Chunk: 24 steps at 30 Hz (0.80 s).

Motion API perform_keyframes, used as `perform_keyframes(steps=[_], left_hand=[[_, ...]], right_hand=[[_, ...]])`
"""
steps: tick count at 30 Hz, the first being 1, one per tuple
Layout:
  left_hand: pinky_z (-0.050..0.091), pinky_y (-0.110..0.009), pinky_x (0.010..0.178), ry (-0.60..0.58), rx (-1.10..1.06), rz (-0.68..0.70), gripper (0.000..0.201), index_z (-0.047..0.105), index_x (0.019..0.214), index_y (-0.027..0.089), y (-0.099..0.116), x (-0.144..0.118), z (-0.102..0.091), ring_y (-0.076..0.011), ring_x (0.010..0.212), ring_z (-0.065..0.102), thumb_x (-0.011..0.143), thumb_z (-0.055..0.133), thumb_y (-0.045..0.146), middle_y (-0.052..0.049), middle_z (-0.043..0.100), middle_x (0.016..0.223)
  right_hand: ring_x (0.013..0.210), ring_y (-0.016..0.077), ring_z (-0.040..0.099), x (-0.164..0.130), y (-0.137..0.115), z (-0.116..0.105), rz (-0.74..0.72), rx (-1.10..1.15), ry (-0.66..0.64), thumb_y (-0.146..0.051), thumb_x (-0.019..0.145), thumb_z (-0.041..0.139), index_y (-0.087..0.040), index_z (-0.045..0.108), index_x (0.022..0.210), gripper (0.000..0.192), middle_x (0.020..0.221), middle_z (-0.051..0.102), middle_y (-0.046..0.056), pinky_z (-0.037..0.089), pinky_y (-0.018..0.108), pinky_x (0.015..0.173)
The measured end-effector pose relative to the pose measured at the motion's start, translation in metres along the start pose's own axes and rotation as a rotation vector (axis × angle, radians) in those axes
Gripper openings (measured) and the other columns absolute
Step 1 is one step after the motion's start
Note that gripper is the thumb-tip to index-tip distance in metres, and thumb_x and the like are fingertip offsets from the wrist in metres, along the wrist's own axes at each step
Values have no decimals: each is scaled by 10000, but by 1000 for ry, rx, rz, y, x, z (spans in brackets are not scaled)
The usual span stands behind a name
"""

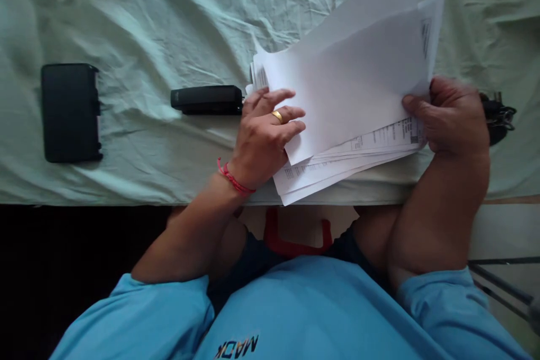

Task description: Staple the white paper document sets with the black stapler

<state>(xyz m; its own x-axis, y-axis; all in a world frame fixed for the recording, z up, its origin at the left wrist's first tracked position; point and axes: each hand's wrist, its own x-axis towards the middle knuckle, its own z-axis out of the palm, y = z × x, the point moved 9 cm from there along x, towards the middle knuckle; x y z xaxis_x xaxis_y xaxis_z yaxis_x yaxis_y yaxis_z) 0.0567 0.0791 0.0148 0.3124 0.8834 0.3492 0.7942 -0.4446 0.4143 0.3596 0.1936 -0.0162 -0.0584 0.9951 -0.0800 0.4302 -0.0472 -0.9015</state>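
On the tabletop [169,22] edge, right hand [453,118] fingers pinch a fanned stack of papers [354,90]; left hand [264,138] rests half-open on its left side. Black stapler [206,100] just left, black case [71,112] farther left.

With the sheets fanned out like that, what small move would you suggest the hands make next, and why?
Probably square the stack of papers first. The sheets are splayed, their lower corners sticking out unevenly past the table edge. The right hand pinches one side and the left hand rests on the other, so tapping the edges level seems apt. The black stapler lies just beside the left hand.
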Motion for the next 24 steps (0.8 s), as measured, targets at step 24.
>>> perform_keyframes(steps=[24], left_hand=[[548,-454,1223,-158,-165,-189,321,837,1020,161,-25,-6,3,-258,1303,746,941,535,87,-113,828,1298]], right_hand=[[591,78,409,5,-3,-19,56,-220,311,-122,751,797,-171,732,777,85,712,619,4,379,288,610]])
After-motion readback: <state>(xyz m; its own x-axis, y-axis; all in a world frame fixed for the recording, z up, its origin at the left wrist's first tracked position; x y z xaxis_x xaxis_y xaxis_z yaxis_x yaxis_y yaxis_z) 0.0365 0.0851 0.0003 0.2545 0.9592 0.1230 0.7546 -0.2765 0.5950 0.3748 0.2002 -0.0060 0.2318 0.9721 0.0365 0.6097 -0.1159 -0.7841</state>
